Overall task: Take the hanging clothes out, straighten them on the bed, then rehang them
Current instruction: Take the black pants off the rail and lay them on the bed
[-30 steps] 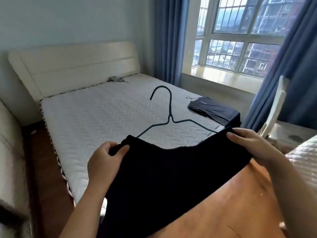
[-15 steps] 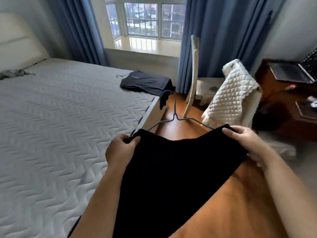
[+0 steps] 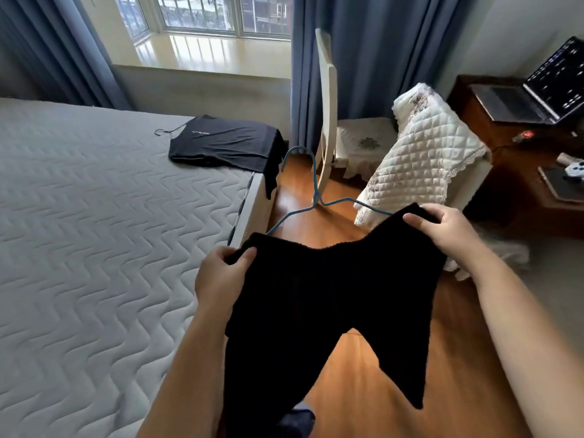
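1. Left hand [image 3: 221, 276] clenched on near-left top corner of black garment [image 3: 316, 305]; right hand [image 3: 442, 229] pinches the right corner.
2. Garment on blue hanger [image 3: 313, 197], held over floor right of bed [image 3: 94, 232].

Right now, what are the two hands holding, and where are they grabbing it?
A black garment on a blue hanger. The left hand pinches one top corner, the right hand the other.
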Tool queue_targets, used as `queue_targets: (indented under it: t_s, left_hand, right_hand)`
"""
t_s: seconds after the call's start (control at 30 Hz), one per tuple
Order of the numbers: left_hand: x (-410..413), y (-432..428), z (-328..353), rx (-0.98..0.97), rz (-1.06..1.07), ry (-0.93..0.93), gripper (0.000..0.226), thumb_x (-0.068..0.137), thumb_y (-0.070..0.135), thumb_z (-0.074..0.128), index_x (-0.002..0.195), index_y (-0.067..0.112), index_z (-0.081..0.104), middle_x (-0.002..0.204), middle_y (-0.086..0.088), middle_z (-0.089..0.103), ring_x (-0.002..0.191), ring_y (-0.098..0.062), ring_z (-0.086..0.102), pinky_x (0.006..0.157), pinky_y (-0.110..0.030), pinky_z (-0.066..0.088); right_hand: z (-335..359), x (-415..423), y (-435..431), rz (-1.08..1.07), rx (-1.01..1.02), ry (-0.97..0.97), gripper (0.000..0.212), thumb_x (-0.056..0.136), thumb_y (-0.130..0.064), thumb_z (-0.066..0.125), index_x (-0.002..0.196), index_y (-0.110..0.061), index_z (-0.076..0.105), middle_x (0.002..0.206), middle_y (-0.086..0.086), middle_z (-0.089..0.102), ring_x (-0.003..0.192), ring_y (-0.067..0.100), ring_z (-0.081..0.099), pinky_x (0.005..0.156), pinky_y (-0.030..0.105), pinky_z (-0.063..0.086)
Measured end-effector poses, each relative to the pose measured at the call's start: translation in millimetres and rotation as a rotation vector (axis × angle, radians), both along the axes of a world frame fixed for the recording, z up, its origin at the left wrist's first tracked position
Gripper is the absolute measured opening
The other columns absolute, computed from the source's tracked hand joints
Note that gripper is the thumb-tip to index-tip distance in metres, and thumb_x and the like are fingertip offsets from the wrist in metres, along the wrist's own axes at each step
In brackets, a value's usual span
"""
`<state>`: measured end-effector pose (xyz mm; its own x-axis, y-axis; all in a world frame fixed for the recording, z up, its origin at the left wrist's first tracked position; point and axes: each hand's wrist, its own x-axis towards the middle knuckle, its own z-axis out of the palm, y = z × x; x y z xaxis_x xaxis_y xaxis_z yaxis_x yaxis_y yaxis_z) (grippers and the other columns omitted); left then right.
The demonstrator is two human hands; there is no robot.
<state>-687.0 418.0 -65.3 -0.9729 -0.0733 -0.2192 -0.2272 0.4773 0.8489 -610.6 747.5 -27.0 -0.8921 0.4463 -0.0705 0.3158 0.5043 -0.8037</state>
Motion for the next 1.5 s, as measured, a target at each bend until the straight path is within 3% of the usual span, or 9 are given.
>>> queue_targets:
  t_s: [0.1, 0.37, 0.6, 0.7, 0.83, 0.97, 1.13, 1.27, 1.5]
  left_hand:
    - [-46.1, -13.8, -2.6, 0.032, 0.0, -0.047, 0.025, 0.075, 0.042, 0.065, 0.086, 0.02, 0.063, 0.083, 0.003, 0.067, 0.087, -0.023, 0.063, 0.083, -0.04, 0.048]
    - [-154.0, -7.5, -6.3, 0.062, 0.055, -0.038, 0.022, 0.079, 0.037, 0.064, 0.087, 0.016, 0.062, 0.084, -0.001, 0.066, 0.086, -0.025, 0.063, 0.081, -0.04, 0.049]
    - [-252.1, 19.9, -7.0, 0.028, 0.17, 0.039, 0.022, 0.08, 0.036, 0.064, 0.087, 0.015, 0.062, 0.083, -0.002, 0.064, 0.084, -0.025, 0.06, 0.079, -0.037, 0.045]
    - [-296.2, 32.2, -8.2, -0.006, 0.29, 0.083, 0.024, 0.08, 0.035, 0.064, 0.088, 0.013, 0.063, 0.084, -0.003, 0.064, 0.083, -0.025, 0.06, 0.079, -0.037, 0.045]
    - [-334.5, 40.2, -2.4, 0.0, 0.465, 0.105, 0.014, 0.082, 0.026, 0.064, 0.083, 0.014, 0.058, 0.07, 0.006, 0.058, 0.077, -0.022, 0.055, 0.069, -0.031, 0.041]
    - [-349.7, 36.7, 0.1, 0.006, 0.652, 0.136, 0.02, 0.081, 0.022, 0.065, 0.093, 0.005, 0.062, 0.082, -0.009, 0.062, 0.079, -0.023, 0.055, 0.073, -0.031, 0.04]
    - [-354.9, 24.4, -2.9, -0.007, 0.895, 0.12, 0.013, 0.081, 0.023, 0.066, 0.083, 0.011, 0.062, 0.082, -0.01, 0.062, 0.081, -0.025, 0.057, 0.077, -0.037, 0.042]
    - [-370.8, 11.2, -11.3, 0.018, 1.052, 0.12, 0.018, 0.081, 0.023, 0.066, 0.066, 0.025, 0.056, 0.074, -0.002, 0.06, 0.078, -0.025, 0.057, 0.076, -0.036, 0.042]
    - [-430.8, -26.7, -20.2, -0.059, 1.207, 0.095, 0.016, 0.08, 0.029, 0.065, 0.084, 0.015, 0.059, 0.075, 0.004, 0.059, 0.082, -0.023, 0.057, 0.073, -0.032, 0.04]
  right_hand:
    - [7.1, -53.9, -12.8, -0.002, 0.076, -0.05, 0.008, 0.084, -0.036, 0.063, 0.089, -0.03, 0.063, 0.088, -0.007, 0.067, 0.092, 0.016, 0.06, 0.084, 0.033, 0.046]
    - [-1.4, -170.8, -15.5, 0.025, 0.068, -0.052, 0.024, 0.085, -0.032, 0.062, 0.095, -0.01, 0.065, 0.089, 0.006, 0.066, 0.088, 0.022, 0.06, 0.084, 0.04, 0.045]
    - [-7.2, -309.4, 26.5, 0.132, 0.05, -0.02, 0.013, 0.084, -0.032, 0.063, 0.089, -0.02, 0.062, 0.076, -0.008, 0.061, 0.081, 0.017, 0.057, 0.073, 0.03, 0.044]
    - [-4.4, -386.0, 34.9, 0.267, 0.058, 0.0, 0.015, 0.085, -0.034, 0.061, 0.089, -0.02, 0.061, 0.074, -0.01, 0.059, 0.071, 0.011, 0.055, 0.056, 0.018, 0.044]
    - [5.9, -480.7, 37.1, 0.514, 0.074, 0.016, 0.023, 0.086, -0.03, 0.061, 0.102, -0.013, 0.062, 0.088, -0.003, 0.062, 0.085, 0.014, 0.056, 0.075, 0.026, 0.041]
    - [10.3, -564.0, 24.0, 0.768, 0.1, 0.008, 0.012, 0.087, -0.026, 0.061, 0.095, -0.018, 0.057, 0.084, -0.001, 0.06, 0.084, 0.016, 0.055, 0.078, 0.033, 0.044]
    - [-1.2, -649.7, -30.7, 1.015, 0.16, 0.025, 0.029, 0.088, -0.025, 0.059, 0.113, -0.009, 0.058, 0.098, 0.001, 0.059, 0.093, 0.016, 0.053, 0.084, 0.032, 0.042]
    - [-15.2, -705.7, -80.8, 1.137, 0.161, -0.029, 0.03, 0.089, -0.023, 0.057, 0.117, -0.012, 0.057, 0.102, 0.0, 0.059, 0.098, 0.02, 0.056, 0.089, 0.034, 0.044]
    - [-27.3, -787.7, -156.5, 1.231, 0.154, -0.062, 0.024, 0.089, -0.019, 0.057, 0.11, -0.007, 0.06, 0.096, 0.005, 0.062, 0.091, 0.022, 0.057, 0.084, 0.033, 0.044]
